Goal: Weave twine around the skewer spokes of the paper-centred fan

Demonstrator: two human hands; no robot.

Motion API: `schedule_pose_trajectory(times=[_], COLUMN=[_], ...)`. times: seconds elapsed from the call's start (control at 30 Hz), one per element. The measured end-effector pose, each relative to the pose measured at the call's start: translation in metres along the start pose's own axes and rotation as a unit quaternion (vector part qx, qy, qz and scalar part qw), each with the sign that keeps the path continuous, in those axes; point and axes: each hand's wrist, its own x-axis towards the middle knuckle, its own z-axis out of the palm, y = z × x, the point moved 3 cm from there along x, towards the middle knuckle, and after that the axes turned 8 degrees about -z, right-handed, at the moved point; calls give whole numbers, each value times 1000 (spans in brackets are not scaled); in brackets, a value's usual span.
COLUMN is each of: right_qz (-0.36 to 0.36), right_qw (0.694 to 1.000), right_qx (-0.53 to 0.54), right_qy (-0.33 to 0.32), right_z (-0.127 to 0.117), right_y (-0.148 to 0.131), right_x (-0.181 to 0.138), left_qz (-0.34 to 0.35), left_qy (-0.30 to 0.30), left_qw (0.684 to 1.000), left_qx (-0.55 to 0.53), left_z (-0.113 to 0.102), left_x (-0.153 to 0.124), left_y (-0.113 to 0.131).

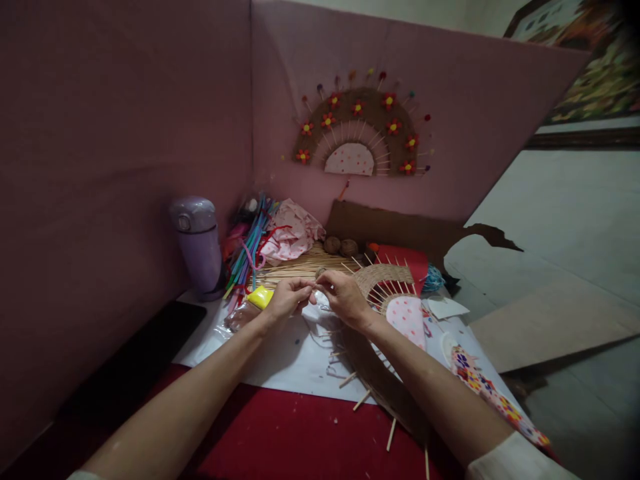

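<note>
Both hands meet over the white sheet [280,370] at the middle of the table. My left hand [289,300] is closed in a pinch, and my right hand [343,297] pinches right beside it, fingertips close together. Whatever sits between the fingertips is too small to make out. Under my right forearm lies a half-ring fan shape wrapped in brown twine [383,383], with thin sticks poking out of its edge. Its inner half circle is white cloth with pink dots [406,317]. My right arm hides part of it.
Left stand a purple bottle [197,250] and a bundle of pipe cleaners [250,250]. Behind my hands lie thin sticks [295,270], dotted cloth [295,230] and twine balls [349,248]. A yellow packet [260,297] is near my left hand. Felt flowers [495,393] lie right. A finished-looking fan [357,110] hangs behind.
</note>
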Motion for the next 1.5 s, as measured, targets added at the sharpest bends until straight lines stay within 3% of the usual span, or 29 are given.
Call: schedule_pose_trajectory(times=[0.23,0.43,0.53,0.7,0.87,1.0,1.07,1.13,1.2,1.37,1.5], right_qz=[101,153,139,94,67,30,-1,-26,-42,-20,-21], right_qw=[991,979,982,990,993,995,996,996,995,994,997], right_qx=[-37,-63,-58,-44,-32,-9,6,20,33,36,-13], right_qy=[82,119,115,99,97,94,87,82,79,96,73], right_z=[-12,-23,-24,-23,-23,-20,-17,-13,-9,-9,-10], right_y=[18,29,31,24,14,4,-2,-9,-13,-11,-12], right_x=[1,-2,-3,-3,-4,-4,-4,-5,-5,-7,-10], left_qz=[1,-8,12,105,157,187,169,109,66,53,51], left_qy=[86,103,133,225,248,211,136,29,-34,-44,-38], left_qw=[996,995,991,964,945,946,966,990,996,997,997], left_qx=[-17,2,30,99,141,157,144,86,46,45,46], left_z=[-12,-17,-20,-28,-30,-15,-4,7,12,7,7], left_x=[2,1,3,8,6,-3,-6,-7,-6,-2,-2], left_y=[2,1,0,1,6,15,14,9,3,0,1])
